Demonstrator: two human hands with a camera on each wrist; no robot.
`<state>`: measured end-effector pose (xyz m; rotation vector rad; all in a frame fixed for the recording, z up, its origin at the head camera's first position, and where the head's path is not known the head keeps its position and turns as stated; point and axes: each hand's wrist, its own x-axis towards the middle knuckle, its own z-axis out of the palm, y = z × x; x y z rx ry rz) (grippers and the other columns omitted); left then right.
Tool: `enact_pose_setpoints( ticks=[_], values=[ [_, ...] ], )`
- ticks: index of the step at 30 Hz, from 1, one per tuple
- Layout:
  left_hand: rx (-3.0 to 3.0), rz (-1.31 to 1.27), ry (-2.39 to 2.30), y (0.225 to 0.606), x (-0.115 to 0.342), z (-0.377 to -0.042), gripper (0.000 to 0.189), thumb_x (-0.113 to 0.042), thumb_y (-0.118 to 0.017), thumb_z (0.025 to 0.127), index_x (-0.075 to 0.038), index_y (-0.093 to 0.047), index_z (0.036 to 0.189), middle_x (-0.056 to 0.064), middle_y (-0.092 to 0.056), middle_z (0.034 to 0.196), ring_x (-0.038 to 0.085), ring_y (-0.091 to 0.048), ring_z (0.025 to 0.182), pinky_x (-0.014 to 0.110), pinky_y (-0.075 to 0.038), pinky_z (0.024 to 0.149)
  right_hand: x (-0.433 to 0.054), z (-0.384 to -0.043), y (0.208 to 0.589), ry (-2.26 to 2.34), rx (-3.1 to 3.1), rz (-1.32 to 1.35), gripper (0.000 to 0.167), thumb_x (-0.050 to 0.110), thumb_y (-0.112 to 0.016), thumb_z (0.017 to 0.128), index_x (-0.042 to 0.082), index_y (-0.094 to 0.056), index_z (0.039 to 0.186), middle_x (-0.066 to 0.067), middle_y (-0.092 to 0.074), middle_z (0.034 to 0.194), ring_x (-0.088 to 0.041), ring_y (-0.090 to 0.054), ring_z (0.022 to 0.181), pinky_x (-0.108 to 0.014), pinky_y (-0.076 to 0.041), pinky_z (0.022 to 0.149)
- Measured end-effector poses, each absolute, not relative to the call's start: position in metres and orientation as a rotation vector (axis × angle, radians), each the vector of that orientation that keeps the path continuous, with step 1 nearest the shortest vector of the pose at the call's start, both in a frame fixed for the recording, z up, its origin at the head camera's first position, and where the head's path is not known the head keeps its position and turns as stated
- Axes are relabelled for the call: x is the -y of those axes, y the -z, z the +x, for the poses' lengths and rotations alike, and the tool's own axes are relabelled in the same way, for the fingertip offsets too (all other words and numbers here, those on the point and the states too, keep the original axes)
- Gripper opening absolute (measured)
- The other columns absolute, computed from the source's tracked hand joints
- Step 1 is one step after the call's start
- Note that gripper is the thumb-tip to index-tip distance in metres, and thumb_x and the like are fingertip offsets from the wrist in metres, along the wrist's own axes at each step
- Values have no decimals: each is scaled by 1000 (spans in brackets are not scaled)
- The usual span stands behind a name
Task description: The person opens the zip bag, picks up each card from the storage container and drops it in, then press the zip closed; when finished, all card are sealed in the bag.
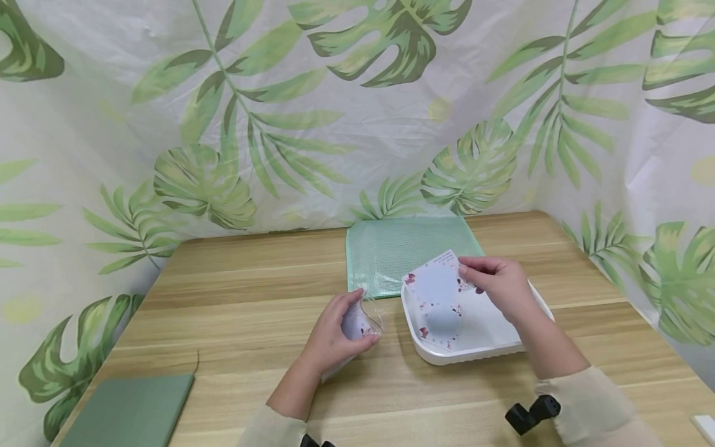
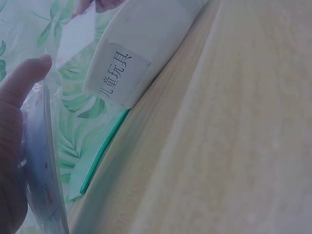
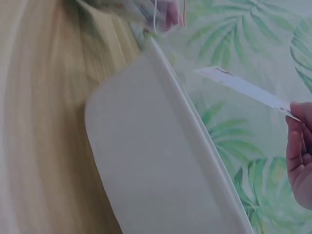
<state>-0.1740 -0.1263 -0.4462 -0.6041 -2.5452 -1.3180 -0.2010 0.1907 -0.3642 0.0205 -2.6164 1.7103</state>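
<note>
My right hand (image 1: 499, 287) pinches a pale card (image 1: 434, 278) with red floral print by its edge, above a white plastic tray (image 1: 491, 355). Beneath it, a second floral-printed card (image 1: 441, 326) shows inside the tray. To the left of the tray, my left hand (image 1: 335, 332) grips a clear plastic sleeve (image 2: 44, 161) with printed cards inside, thumb on one side and fingers on the other. The sleeve's mouth gapes toward the tray. In the right wrist view the card tilts above the tray's rim, apart from it.
A green mesh zip pouch (image 1: 410, 239) lies behind the tray. At the front left is a grey-green flat folder (image 1: 128, 410) with a thin cord. A white object (image 1: 705, 427) sits at the right edge. A leaf-patterned cloth (image 1: 391, 143) hangs behind the wooden table (image 1: 251, 298).
</note>
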Motion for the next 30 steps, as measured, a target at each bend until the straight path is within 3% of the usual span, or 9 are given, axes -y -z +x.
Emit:
enact_pose_setpoints(
  ticks=[10, 30],
  values=[
    [2549, -613, 1307, 447, 127, -174, 84, -31, -87, 68, -9, -51, 140, 8, -58, 130, 18, -56, 111, 32, -50, 90, -145, -186, 371, -1921, 2470, -120, 40, 21, -70, 90, -2, -65, 123, 5, -75, 96, -1, -62, 74, -20, -54, 69],
    [2609, -559, 1278, 444, 127, -173, 87, -36, -86, 68, -12, -49, 143, 7, -56, 134, 19, -54, 116, 37, -48, 93, -124, -177, 378, -1937, 2433, -148, 34, 16, -72, 88, -2, -70, 116, -2, -74, 90, -6, -61, 71, -21, -53, 65]
  ],
)
